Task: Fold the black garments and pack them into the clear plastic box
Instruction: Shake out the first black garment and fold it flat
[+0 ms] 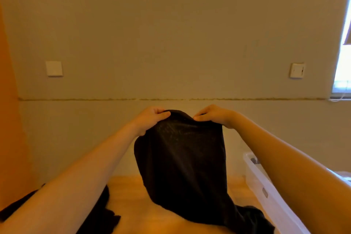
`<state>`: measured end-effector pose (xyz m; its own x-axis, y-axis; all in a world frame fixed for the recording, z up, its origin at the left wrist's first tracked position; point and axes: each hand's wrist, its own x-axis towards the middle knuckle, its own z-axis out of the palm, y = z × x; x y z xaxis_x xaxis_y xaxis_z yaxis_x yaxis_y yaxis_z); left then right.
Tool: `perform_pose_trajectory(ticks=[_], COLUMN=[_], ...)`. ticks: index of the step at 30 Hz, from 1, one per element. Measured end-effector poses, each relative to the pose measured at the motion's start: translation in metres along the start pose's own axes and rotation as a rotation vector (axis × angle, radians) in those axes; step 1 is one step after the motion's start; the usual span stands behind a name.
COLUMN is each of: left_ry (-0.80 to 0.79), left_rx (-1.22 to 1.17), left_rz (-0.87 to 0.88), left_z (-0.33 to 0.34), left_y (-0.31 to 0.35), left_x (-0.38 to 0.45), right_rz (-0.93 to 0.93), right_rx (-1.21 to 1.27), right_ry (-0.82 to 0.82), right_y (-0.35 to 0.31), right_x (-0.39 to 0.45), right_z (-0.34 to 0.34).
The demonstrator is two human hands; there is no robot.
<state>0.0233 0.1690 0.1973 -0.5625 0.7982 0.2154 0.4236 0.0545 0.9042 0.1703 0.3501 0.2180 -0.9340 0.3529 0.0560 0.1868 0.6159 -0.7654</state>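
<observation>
Your left hand (150, 118) and right hand (214, 115) each pinch the top edge of one black garment (182, 157), held up mid-frame, hem trailing on the wooden table (129, 192). A second black garment (100, 213) lies lower left. One clear plastic box (266, 186) sits lower right.

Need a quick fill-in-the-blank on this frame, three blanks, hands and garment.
1. Both hands, left and right, pinch the ___ edge of the black garment.
2. The clear box stands to the garment's ___.
3. A second black garment lies under the ___ arm.

Missing: top; right; left
</observation>
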Motion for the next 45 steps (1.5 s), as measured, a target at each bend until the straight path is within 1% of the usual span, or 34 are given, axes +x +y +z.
perform_pose_trajectory(ticks=[1,2,4,6,9,11,15,19,23,26,29,31,33,35,38,39,41,43,45], left_ry=[-0.028,-0.053,-0.067,-0.049,-0.035,-0.038,-0.036,-0.053,-0.07,-0.071,-0.087,-0.079,-0.077,-0.131,-0.248,-0.29,-0.323,-0.301,-0.216], left_rx=[0.034,0.061,0.09,0.113,0.121,0.145,0.157,0.086,0.084,0.104,0.112,0.142,0.239,0.353,0.475,0.509,0.556,0.546,0.512], left_rz=[0.026,0.046,0.051,0.059,0.067,0.074,0.074,0.073,0.049,0.048,0.054,0.061,0.065,0.033,-0.099,-0.138,-0.201,-0.222,-0.187], left_z=[-0.007,-0.013,-0.027,-0.04,-0.054,-0.059,-0.062,-0.062,-0.06,-0.06,-0.06,-0.061,-0.063,-0.064,-0.074,-0.08,-0.09,-0.096,-0.101], left_y=[0.009,0.019,0.033,0.043,0.052,0.057,0.066,0.069,0.07,0.066,0.061,0.056,0.051,0.047,0.032,0.026,0.012,0.001,-0.008], left_x=[0.0,0.002,0.003,0.002,-0.001,-0.002,-0.003,-0.001,0.0,0.004,0.007,0.01,0.011,0.008,0.003,0.001,-0.002,-0.007,-0.008], right_rz=[0.016,0.016,-0.019,-0.072,-0.123,-0.166,-0.223,-0.233,-0.147,-0.123,-0.087,-0.061,-0.058,-0.103,-0.153,-0.151,-0.129,-0.109,-0.081], right_rx=[-0.072,-0.081,-0.027,0.114,0.38,0.523,0.737,0.847,0.874,0.847,0.933,0.847,0.713,0.668,0.581,0.533,0.449,0.389,0.293], right_ry=[-0.05,-0.087,-0.119,-0.108,-0.019,0.01,-0.059,-0.117,-0.025,0.02,0.1,0.223,0.343,0.403,0.415,0.415,0.4,0.354,0.319], right_y=[-0.006,-0.011,-0.017,-0.019,-0.018,-0.021,-0.029,-0.031,-0.027,-0.021,-0.014,-0.009,-0.003,0.004,0.014,0.016,0.021,0.025,0.029], right_x=[-0.002,-0.005,-0.007,-0.007,-0.004,-0.003,-0.001,-0.002,0.001,0.0,0.002,0.004,0.004,0.004,0.001,0.001,-0.002,-0.005,-0.007], right_z=[0.001,0.0,-0.006,-0.014,-0.024,-0.026,-0.022,-0.023,-0.021,-0.021,-0.023,-0.025,-0.028,-0.033,-0.042,-0.046,-0.054,-0.061,-0.065])
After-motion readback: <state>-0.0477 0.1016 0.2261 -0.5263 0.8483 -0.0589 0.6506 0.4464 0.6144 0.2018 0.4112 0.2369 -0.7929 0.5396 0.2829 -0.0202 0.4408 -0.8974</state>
